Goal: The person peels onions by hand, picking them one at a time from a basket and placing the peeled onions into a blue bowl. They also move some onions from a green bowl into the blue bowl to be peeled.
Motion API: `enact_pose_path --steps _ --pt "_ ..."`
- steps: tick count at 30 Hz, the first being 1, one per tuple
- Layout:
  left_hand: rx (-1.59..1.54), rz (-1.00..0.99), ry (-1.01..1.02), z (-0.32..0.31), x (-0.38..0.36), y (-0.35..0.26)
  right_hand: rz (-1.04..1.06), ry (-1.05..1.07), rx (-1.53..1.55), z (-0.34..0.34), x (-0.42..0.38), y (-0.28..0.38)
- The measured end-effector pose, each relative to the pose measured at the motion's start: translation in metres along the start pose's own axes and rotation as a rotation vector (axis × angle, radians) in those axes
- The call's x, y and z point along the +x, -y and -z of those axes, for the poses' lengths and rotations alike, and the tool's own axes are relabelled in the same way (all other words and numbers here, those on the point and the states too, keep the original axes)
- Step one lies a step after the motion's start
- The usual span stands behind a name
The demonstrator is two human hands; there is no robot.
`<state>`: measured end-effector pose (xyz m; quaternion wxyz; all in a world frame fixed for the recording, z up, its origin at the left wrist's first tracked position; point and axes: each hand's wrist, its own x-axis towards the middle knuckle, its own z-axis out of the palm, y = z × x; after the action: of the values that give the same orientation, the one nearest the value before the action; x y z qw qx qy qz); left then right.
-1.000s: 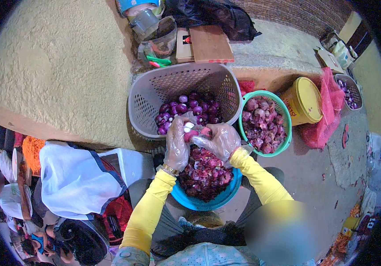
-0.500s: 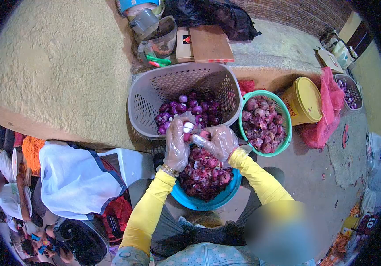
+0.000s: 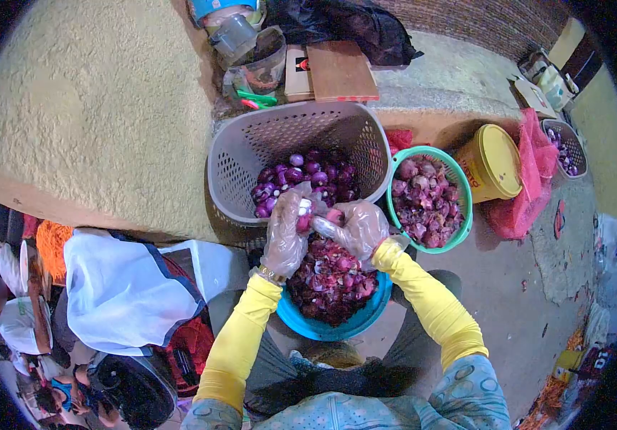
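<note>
My left hand [image 3: 285,240], in a clear plastic glove, is closed on a red onion [image 3: 303,223] with a pale cut end. Close on its right, my gloved right hand [image 3: 362,228] grips a small knife [image 3: 325,227], its silvery blade pointing at the onion. Glove film and fingers cover most of the handle. Directly below both hands is a blue basin [image 3: 301,326] heaped with onion skins [image 3: 333,287]. Beyond them stands a grey perforated basket [image 3: 233,168] holding peeled purple onions [image 3: 312,172].
A green colander [image 3: 470,208] of unpeeled onions stands on the right, beside a yellow lidded bucket [image 3: 491,165] and a red mesh sack [image 3: 513,215]. White cloth [image 3: 125,294] lies at left, near other people. Farther right is another basket [image 3: 573,147] with onions.
The left hand has turned slightly, so less of the onion's white end shows. The right hand has shifted a little, knife still at the onion. My right upper sleeve is now visible.
</note>
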<state>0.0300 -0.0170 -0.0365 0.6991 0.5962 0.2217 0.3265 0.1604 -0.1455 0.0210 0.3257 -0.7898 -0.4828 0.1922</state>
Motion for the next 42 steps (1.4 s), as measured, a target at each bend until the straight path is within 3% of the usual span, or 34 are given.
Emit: enact_pose_path --steps 1,3,13,19,24,31,33,37,40,42 --pt "0.0 0.0 0.001 -0.002 -0.001 -0.006 -0.001 0.0 0.0 0.0 0.001 0.0" --pt "-0.37 0.173 0.022 -0.007 -0.005 -0.022 0.034 -0.01 0.005 0.0 0.002 -0.001" --pt "-0.323 0.133 0.047 -0.004 -0.004 -0.015 -0.004 0.032 0.032 -0.002 0.001 -0.003" --pt "-0.438 0.172 0.058 -0.009 -0.004 -0.019 0.092 -0.048 0.056 -0.006 0.001 -0.011" --pt "-0.527 0.305 -0.026 -0.012 -0.004 -0.028 0.251 -0.04 -0.232 0.0 -0.001 -0.007" --pt "-0.551 0.292 -0.028 -0.002 -0.001 -0.024 0.348 -0.021 -0.19 0.008 -0.002 -0.001" --pt "-0.557 0.322 -0.006 0.001 0.0 -0.025 0.344 0.104 -0.333 0.008 -0.001 -0.002" --pt "-0.651 0.39 -0.054 0.008 0.004 -0.031 0.422 0.14 -0.28 0.007 -0.003 -0.007" --pt "-0.675 0.382 -0.082 0.006 0.004 -0.038 0.364 0.123 -0.229 0.003 -0.002 -0.015" --pt "-0.659 0.409 -0.039 0.005 0.002 -0.037 0.287 -0.048 -0.117 0.001 0.002 -0.019"
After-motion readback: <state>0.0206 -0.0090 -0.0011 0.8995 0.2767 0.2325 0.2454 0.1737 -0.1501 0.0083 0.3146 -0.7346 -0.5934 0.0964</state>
